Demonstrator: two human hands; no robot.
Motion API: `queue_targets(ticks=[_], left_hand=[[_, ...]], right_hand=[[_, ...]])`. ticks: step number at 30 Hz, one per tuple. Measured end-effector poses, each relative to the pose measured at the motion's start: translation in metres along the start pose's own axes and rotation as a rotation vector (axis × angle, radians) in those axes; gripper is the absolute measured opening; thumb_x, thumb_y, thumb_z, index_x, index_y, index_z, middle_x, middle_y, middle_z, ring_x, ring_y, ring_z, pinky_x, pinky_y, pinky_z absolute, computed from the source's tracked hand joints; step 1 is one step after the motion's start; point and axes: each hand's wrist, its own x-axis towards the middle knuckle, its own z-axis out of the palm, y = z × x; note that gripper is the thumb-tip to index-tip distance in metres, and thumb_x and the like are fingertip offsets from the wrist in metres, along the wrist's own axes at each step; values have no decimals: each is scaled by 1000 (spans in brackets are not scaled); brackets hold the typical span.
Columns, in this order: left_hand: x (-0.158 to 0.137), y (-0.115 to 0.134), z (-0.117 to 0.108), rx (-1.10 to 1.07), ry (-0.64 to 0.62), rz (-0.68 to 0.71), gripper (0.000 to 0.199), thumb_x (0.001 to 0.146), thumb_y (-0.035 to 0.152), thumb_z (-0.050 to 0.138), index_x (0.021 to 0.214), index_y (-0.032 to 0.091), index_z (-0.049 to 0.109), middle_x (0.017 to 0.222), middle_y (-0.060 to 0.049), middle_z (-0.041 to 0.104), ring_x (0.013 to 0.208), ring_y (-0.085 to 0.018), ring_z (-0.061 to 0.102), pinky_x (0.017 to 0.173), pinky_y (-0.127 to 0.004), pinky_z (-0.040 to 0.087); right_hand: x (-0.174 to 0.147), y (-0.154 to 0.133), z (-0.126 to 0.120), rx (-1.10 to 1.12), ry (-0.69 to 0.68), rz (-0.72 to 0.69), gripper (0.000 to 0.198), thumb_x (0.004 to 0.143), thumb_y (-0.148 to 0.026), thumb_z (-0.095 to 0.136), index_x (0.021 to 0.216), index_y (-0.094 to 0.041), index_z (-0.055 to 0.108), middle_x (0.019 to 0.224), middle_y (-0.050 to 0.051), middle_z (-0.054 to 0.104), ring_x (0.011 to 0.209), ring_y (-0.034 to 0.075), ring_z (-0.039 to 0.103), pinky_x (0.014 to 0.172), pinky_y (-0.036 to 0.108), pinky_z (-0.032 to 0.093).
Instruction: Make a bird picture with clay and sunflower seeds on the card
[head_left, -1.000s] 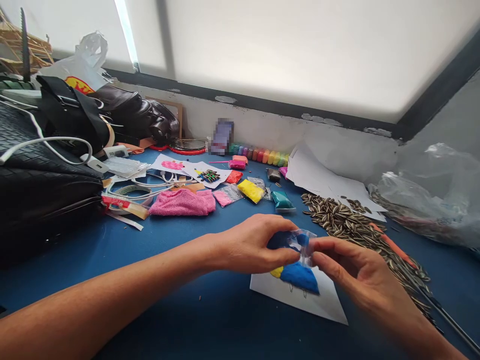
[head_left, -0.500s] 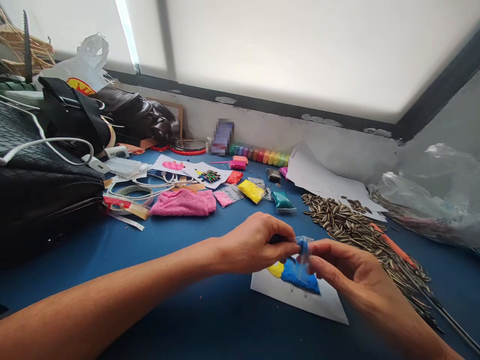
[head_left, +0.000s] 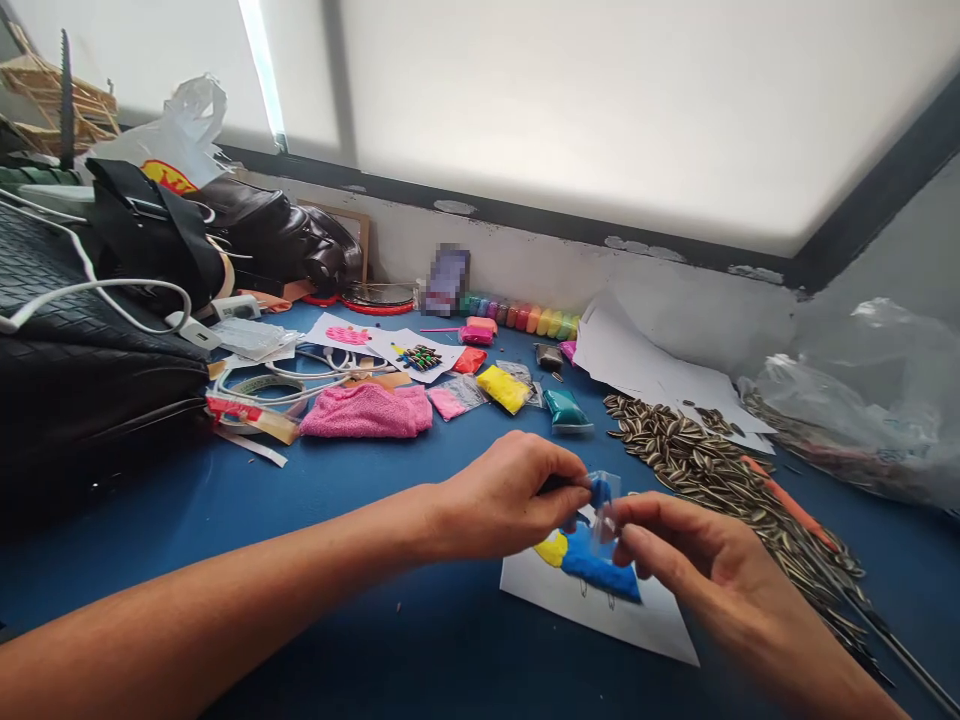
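Observation:
Between my two hands hangs a small clear plastic bag (head_left: 606,515) with a bit of blue clay in its upper part. My left hand (head_left: 517,495) is closed, pinching the bag's left side by the blue clay. Thumb and fingers of my right hand (head_left: 697,550) pinch the bag's right edge. Below them lies a white paper sheet (head_left: 637,625) bearing a drawing. Its shape is covered with yellow clay (head_left: 553,549) at the left and blue clay (head_left: 604,568) at the right, with two small drawn legs beneath. My hands hide part of the drawing.
Clay packets lie beyond my hands: yellow (head_left: 504,388), teal (head_left: 567,410) and pink (head_left: 448,403). A heap of striped sunflower seeds (head_left: 694,450) spreads at the right beside an orange tool (head_left: 791,502). A pink cloth (head_left: 366,410) and black bag (head_left: 90,370) are at the left.
My right hand has shifted slightly lower on the bag, and the blue clay shows nearer my left fingers. Both hands still hold the bag over the drawing.

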Motion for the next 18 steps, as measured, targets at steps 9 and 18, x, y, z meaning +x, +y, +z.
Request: queue_targets(ticks=[9, 18], left_hand=[[0, 1, 2, -227, -4, -77, 19, 85, 27, 65, 77, 10, 67, 63, 1, 61, 60, -9, 54, 54, -17, 40], [-1, -2, 3, -125, 39, -37, 19, 87, 23, 59, 76, 10, 69, 64, 0, 59, 59, -9, 48, 52, -19, 36]], right_hand=[[-1, 0, 2, 27, -28, -2, 32, 87, -52, 59, 77, -24, 71, 70, 0, 66, 66, 13, 60, 62, 20, 50], [-1, 0, 4, 75, -24, 57, 30, 81, -53, 67, 88, -24, 75, 73, 0, 68, 69, 14, 62, 64, 21, 52]])
